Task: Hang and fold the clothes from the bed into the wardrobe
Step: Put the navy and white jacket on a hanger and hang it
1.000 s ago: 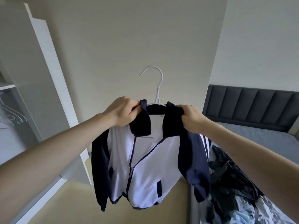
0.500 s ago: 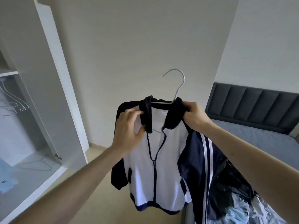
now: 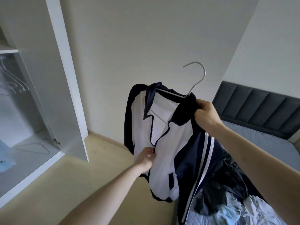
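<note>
A white and navy zip jacket [image 3: 164, 135] hangs on a white wire hanger [image 3: 195, 78], held up in front of me. My right hand [image 3: 205, 113] grips the jacket's collar and shoulder at the hanger's right end. My left hand [image 3: 146, 157] pinches the zipper pull halfway down the front. The zip is open from the collar down to my fingers. A pile of dark and light blue clothes [image 3: 230, 200] lies on the bed [image 3: 263, 140] at the lower right.
The open white wardrobe [image 3: 53, 78] stands at the left, with empty hangers [image 3: 11, 78] on its rail, one hanger [image 3: 35, 148] on its floor and a light blue garment [image 3: 6, 158] at the edge. A dark padded headboard [image 3: 259, 108] is at the right. Beige floor lies between.
My left hand let go of the collar and dropped to the zipper pull. The jacket swung right and turned, and my view turned left toward the wardrobe.
</note>
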A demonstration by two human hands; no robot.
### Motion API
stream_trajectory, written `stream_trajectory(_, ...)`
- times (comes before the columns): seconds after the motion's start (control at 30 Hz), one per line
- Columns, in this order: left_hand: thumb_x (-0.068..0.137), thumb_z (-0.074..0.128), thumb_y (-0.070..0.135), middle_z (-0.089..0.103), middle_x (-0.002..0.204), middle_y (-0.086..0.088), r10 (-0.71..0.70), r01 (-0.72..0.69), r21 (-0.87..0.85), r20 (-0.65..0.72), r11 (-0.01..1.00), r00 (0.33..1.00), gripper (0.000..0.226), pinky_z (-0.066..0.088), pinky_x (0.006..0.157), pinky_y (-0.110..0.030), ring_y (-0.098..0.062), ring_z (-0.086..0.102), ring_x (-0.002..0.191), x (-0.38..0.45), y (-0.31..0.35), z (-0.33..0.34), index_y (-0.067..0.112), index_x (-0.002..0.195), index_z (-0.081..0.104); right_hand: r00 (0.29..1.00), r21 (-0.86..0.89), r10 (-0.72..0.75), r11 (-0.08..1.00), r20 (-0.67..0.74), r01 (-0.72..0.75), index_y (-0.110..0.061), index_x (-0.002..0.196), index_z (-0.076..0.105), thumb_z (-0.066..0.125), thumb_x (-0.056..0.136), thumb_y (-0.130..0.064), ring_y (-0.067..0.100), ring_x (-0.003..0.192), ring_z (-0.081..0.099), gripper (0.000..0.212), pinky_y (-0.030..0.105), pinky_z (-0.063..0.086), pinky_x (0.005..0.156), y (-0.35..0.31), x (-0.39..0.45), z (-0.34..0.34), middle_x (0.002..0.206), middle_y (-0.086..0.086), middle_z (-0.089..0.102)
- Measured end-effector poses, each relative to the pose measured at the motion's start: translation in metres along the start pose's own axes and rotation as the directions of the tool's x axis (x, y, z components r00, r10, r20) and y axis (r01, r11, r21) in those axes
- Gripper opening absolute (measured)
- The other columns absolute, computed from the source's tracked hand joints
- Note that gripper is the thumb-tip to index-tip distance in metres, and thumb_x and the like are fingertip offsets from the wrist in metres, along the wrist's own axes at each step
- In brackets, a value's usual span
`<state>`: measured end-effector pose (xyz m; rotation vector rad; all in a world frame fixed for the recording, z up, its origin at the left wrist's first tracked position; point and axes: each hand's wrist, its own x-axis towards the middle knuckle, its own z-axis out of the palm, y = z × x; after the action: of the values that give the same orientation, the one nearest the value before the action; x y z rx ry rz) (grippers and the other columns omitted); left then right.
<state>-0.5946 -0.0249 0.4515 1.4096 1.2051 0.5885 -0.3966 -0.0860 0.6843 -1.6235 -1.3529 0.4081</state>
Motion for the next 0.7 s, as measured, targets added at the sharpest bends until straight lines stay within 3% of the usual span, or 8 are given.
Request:
stream_trajectory(0.07,0.102,0.058,0.032,0.062,0.124,0.002,-0.028,0.024,-0.139,-0.029,0.99,0.999,0.033,0.061,0.09,-0.043,-0.024,0.066,0.106,0.009,0.007,0.002,0.026,0.134,0.05,1.0,0.012,-0.003,1.0,-0.007,0.003,-0.035,0.083,0.076,0.05,0.089,-0.028,0.009,0.064,0.062,0.027,0.032,0.053,0.062,-0.001,0.0,0.001,0.071,0.0,0.073)
stream_trajectory(0.2,0.102,0.06,0.028,0.07,0.104,-0.001,-0.003,-0.003,-0.08,-0.077,0.997,0.997,0.014,0.063,0.084,-0.041,-0.022,0.071,0.091,0.025,0.013,-0.001,0.02,0.112,0.064,1.0,0.014,-0.002,1.0,0.0,0.002,-0.031,0.087,0.076,0.048,0.085,-0.027,0.02,0.077,0.072,0.029,0.04,0.06,0.075,0.001,0.003,-0.001,0.083,0.008,0.076)
stream_trajectory(0.27,0.1,0.063,0.028,0.072,0.093,-0.003,-0.018,0.015,-0.108,-0.022,0.994,1.0,0.011,0.064,0.082,-0.039,-0.02,0.069,0.082,0.028,0.013,0.0,0.018,0.102,0.068,1.0,0.002,0.003,1.0,0.007,-0.003,-0.026,0.089,0.076,0.048,0.087,-0.025,0.027,0.079,0.074,0.028,0.046,0.061,0.077,0.004,0.005,-0.001,0.085,0.011,0.076)
stream_trajectory(0.37,0.098,0.066,0.031,0.071,0.091,-0.005,-0.061,0.084,-0.171,0.133,0.982,0.989,0.012,0.061,0.074,-0.028,-0.018,0.064,0.08,0.027,0.015,0.005,0.02,0.096,0.071,1.0,-0.016,0.007,1.0,0.007,-0.006,-0.019,0.089,0.073,0.046,0.085,-0.023,0.017,0.073,0.062,0.028,0.039,0.054,0.071,0.007,0.008,-0.001,0.089,0.02,0.074)
stream_trajectory(0.43,0.099,0.064,0.036,0.07,0.091,0.001,-0.1,0.121,-0.133,0.158,0.984,0.982,0.014,0.058,0.071,-0.024,-0.014,0.063,0.081,0.024,0.014,0.009,0.024,0.092,0.069,1.0,-0.033,0.011,0.999,0.016,-0.011,-0.014,0.091,0.072,0.046,0.084,-0.021,0.017,0.075,0.06,0.028,0.044,0.057,0.072,0.008,0.01,0.0,0.095,0.026,0.071)
stream_trajectory(0.5,0.101,0.059,0.038,0.069,0.095,0.003,-0.133,0.147,-0.071,0.171,0.987,0.976,0.016,0.054,0.068,-0.021,-0.011,0.062,0.083,0.02,0.013,0.013,0.025,0.095,0.068,1.0,-0.046,0.018,0.999,0.02,-0.017,-0.009,0.091,0.071,0.047,0.084,-0.021,0.018,0.075,0.057,0.027,0.049,0.058,0.071,0.009,0.011,0.0,0.084,0.022,0.072)
stream_trajectory(0.6,0.101,0.059,0.033,0.068,0.097,0.002,-0.134,0.137,-0.01,0.171,0.99,0.976,0.013,0.054,0.067,-0.02,-0.012,0.062,0.085,0.017,0.013,0.012,0.025,0.098,0.067,1.0,-0.091,-0.008,0.996,0.011,0.009,-0.012,0.086,0.069,0.05,0.089,-0.018,0.008,0.068,0.053,0.02,0.029,0.046,0.063,0.013,0.01,0.002,0.07,-0.002,0.062)
stream_trajectory(0.7,0.098,0.056,0.026,0.066,0.09,0.001,-0.107,0.105,0.029,0.113,0.994,0.988,0.015,0.05,0.069,-0.026,-0.016,0.059,0.083,0.013,0.019,-0.001,0.017,0.095,0.068,0.999,-0.181,-0.041,0.983,0.01,0.042,-0.013,0.081,0.067,0.051,0.094,-0.016,0.003,0.056,0.043,0.02,0.021,0.038,0.052,0.021,0.007,0.004,0.063,-0.008,0.056)
